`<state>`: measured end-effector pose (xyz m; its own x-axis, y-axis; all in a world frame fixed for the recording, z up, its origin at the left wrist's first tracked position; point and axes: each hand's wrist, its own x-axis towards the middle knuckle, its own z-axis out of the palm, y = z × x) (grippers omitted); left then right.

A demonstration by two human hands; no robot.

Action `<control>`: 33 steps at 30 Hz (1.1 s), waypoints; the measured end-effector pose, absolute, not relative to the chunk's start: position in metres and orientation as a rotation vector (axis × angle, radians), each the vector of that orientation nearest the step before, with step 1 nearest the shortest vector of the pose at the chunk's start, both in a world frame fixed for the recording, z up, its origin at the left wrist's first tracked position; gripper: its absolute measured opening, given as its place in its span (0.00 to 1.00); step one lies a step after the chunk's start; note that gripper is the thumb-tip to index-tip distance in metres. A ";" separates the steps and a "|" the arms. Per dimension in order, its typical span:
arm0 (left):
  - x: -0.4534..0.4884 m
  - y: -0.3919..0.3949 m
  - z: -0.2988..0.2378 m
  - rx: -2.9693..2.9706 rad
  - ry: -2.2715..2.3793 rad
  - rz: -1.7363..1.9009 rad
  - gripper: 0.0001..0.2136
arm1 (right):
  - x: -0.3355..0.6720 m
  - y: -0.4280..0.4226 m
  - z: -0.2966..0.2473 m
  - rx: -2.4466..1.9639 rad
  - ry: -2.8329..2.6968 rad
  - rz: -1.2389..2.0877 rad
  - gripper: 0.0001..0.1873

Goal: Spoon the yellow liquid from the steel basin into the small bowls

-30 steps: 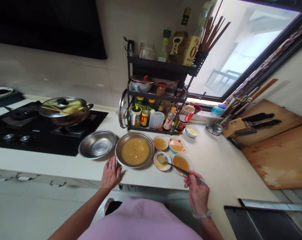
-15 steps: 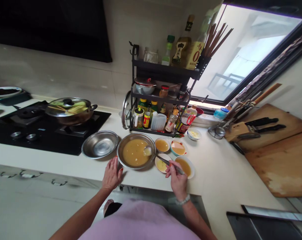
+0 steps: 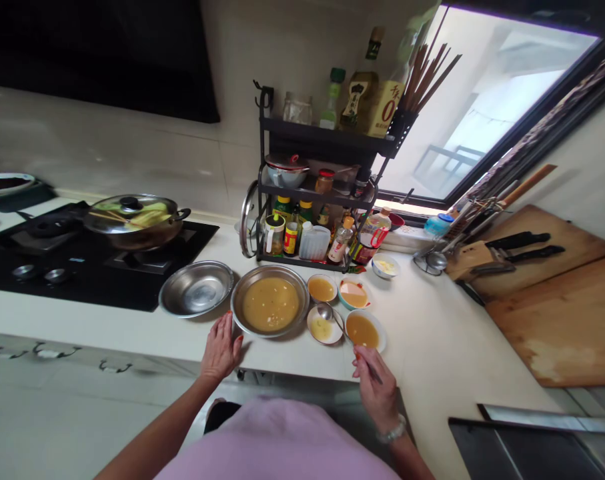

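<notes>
My right hand (image 3: 376, 383) grips the handle of a metal ladle (image 3: 325, 311), whose bowl is over a small white bowl (image 3: 338, 337) with a little yellowish liquid in it. To the left is a wide steel basin (image 3: 235, 313) of cloudy brown liquid with pale bits. My left hand (image 3: 221, 350) rests on the counter edge with fingers stretched out, fingertips at the basin's near left rim. Around the small bowl stand a brown-filled bowl (image 3: 322, 289), an orange-patterned bowl (image 3: 353, 294) and a white bowl (image 3: 363, 331), all holding brown liquid.
An empty steel basin (image 3: 197, 289) sits left of the full one. Farther left, a lidded pan (image 3: 135, 223) stands on the black stove (image 3: 132, 287). Behind is a black rack (image 3: 327, 140) of bottles and jars. A bowl with pale pieces (image 3: 385, 266), knife block (image 3: 475, 257) and cutting boards (image 3: 557, 300) are rightward.
The ladle has left the basin and moved right to above the small white bowl. My right hand has shifted right and nearer to me. My left hand stays by the basin.
</notes>
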<state>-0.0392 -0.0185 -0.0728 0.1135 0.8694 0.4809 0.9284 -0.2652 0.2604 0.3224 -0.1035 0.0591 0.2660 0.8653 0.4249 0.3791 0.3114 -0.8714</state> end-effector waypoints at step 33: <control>-0.003 -0.060 -0.028 -2.412 -2.001 -1.588 0.19 | 0.299 -0.064 0.083 -1.223 -0.816 0.749 0.18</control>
